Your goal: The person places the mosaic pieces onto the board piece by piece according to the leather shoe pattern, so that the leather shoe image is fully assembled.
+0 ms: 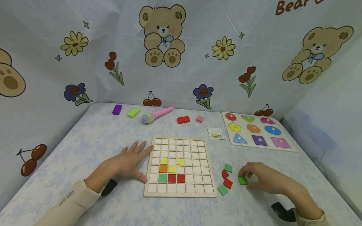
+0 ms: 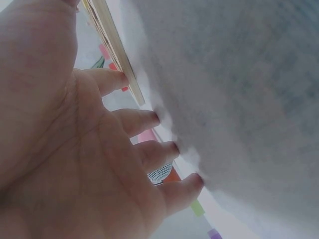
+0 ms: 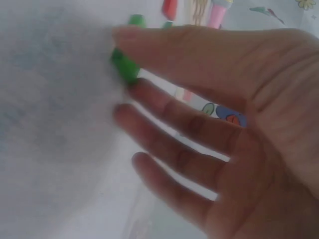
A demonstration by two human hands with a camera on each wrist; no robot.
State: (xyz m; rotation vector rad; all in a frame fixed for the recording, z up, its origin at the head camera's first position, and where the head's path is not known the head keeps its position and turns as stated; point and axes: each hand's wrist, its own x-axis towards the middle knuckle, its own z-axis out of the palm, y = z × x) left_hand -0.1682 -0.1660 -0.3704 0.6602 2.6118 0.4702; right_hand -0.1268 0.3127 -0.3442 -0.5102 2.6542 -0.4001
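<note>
A wooden grid board [image 1: 195, 171] lies on the table, with yellow, orange, green and red tiles in several cells of its lower left part. My left hand [image 1: 128, 161] rests flat beside its left edge, fingers spread, thumb and index fingertip at the frame. To the right of the board my right hand [image 1: 267, 179] pinches a small green tile [image 1: 242, 180] between thumb and index finger, low over the table. In the right wrist view the green tile [image 3: 126, 68] shows between those fingertips, and the other fingers extend loosely. Left of this hand lie loose tiles, among them a red square [image 1: 227, 183] and a green one [image 1: 222, 189].
A small pattern card [image 1: 216, 133] lies beyond the board's upper right corner. Behind it on the right is a shape puzzle board [image 1: 246, 138]. Along the back stand a toy microphone [image 1: 158, 114] and purple, lime [image 1: 133, 112], red [image 1: 183, 120] and pink blocks, before a printed curtain.
</note>
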